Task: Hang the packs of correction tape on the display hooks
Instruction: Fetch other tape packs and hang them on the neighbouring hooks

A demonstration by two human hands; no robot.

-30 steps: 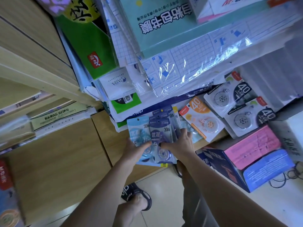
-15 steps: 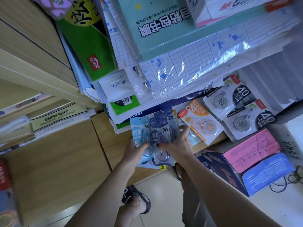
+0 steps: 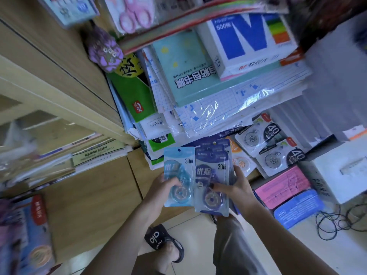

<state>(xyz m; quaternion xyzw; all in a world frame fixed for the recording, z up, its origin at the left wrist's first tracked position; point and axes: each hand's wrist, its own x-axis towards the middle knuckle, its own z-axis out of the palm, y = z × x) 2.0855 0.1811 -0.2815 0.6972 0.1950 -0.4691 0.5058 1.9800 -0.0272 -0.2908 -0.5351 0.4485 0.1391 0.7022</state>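
My left hand grips a light blue pack of correction tape marked 30m by its lower left side. My right hand holds a stack of dark blue correction tape packs, thumb across the front one. Both lots are lifted off the wooden shelf and held side by side, upright, hang holes at the top. More packs lie on the shelf behind: an orange one and two grey ones marked 40. No display hook is visible.
Stacked stationery fills the shelves above: a teal book-cover pack, a white ream of paper, a green packet. Pink and blue boxes stand at the right, with cables on the floor. A wooden cabinet is on the left.
Both hands have raised the packs off the shelf toward me and spread them apart. The camera has tilted up, bringing higher shelves into view.
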